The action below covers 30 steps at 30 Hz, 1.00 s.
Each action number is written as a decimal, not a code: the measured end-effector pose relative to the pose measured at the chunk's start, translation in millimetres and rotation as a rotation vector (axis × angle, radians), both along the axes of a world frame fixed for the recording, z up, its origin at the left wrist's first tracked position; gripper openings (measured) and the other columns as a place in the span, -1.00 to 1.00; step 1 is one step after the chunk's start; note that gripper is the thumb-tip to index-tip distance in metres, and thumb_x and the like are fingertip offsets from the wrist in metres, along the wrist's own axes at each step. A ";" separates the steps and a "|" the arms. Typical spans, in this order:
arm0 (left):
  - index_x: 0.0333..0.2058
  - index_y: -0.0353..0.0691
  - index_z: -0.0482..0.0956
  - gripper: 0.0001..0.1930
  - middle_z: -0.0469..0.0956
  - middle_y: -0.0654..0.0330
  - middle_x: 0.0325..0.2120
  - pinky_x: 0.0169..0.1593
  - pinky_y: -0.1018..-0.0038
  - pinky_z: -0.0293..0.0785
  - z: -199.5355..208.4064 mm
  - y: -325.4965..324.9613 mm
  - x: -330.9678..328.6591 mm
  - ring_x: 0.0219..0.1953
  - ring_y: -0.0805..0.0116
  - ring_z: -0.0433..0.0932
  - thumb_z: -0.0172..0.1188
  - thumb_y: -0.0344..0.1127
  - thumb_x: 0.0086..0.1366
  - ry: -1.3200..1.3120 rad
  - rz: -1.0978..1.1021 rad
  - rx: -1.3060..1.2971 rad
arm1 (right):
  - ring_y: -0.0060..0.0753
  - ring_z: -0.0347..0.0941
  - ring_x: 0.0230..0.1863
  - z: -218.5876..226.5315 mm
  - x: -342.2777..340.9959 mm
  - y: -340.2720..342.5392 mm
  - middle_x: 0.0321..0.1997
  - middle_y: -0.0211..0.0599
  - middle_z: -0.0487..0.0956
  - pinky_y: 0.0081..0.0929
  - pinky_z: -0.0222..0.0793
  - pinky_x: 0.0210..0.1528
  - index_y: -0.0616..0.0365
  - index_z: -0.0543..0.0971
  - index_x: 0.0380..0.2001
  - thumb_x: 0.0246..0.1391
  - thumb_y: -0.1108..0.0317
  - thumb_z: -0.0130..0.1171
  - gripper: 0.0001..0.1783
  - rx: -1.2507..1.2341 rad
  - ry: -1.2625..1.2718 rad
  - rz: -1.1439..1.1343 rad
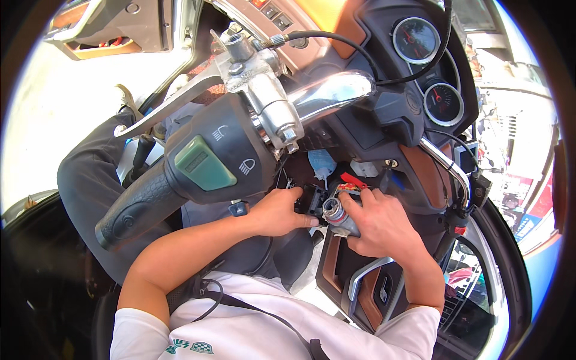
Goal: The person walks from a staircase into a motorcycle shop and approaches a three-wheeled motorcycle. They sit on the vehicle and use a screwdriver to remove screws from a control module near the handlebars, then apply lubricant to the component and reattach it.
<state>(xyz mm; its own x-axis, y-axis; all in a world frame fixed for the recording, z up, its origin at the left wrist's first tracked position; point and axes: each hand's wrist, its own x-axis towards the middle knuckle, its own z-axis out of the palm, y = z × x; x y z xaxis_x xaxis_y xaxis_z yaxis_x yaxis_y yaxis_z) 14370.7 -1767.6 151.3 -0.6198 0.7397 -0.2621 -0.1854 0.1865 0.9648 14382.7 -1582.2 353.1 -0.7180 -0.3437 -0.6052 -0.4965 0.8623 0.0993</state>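
Observation:
My left hand (273,213) reaches in below the handlebar, thumb and fingers closed on a small black plastic part (312,199). Close beside it, my right hand (384,223) grips a grey cylindrical part (340,217) that has a round, ringed end. The cylinder is tilted, and that end faces up toward me. Whether the two parts touch I cannot tell. A red strip-like piece (354,181) shows just beyond my right fingertips. Behind the hands hangs a light-blue pouch-like item (322,163).
Above my left forearm, a handlebar grip (138,207) with a green switch (203,164) and a metal lever (174,99) looms close. Two round gauges (415,40) sit at upper right. A door panel (360,282) with a silver handle stands at lower right. A cable (348,39) arches over the dashboard.

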 end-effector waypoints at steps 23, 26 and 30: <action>-0.21 -0.49 0.56 -0.38 0.65 -0.23 -0.37 -0.16 0.11 0.54 1.6 0.1 0.4 -0.25 -0.15 0.69 0.55 0.06 0.16 0.006 0.001 -0.015 | 0.13 0.65 -0.25 4.4 -7.5 -10.3 -0.24 0.17 0.63 -0.16 0.57 -0.24 0.30 0.54 0.15 -0.36 0.30 0.37 -0.17 0.052 -0.020 0.040; -0.21 -0.48 0.56 -0.37 0.64 -0.22 -0.39 -0.17 0.11 0.54 1.0 0.4 0.9 -0.27 -0.14 0.68 0.55 0.06 0.15 0.009 0.004 -0.019 | 0.13 0.65 -0.25 3.4 -7.9 -10.1 -0.24 0.17 0.63 -0.17 0.57 -0.25 0.30 0.55 0.14 -0.36 0.31 0.36 -0.18 0.046 -0.021 0.045; -0.22 -0.48 0.56 -0.38 0.64 -0.20 -0.41 -0.19 0.11 0.52 1.2 0.2 0.7 -0.28 -0.13 0.68 0.55 0.06 0.15 0.004 0.003 -0.020 | 0.12 0.65 -0.28 3.8 -8.7 -10.9 -0.26 0.18 0.63 -0.18 0.57 -0.27 0.30 0.55 0.12 -0.37 0.33 0.34 -0.20 0.042 -0.023 0.050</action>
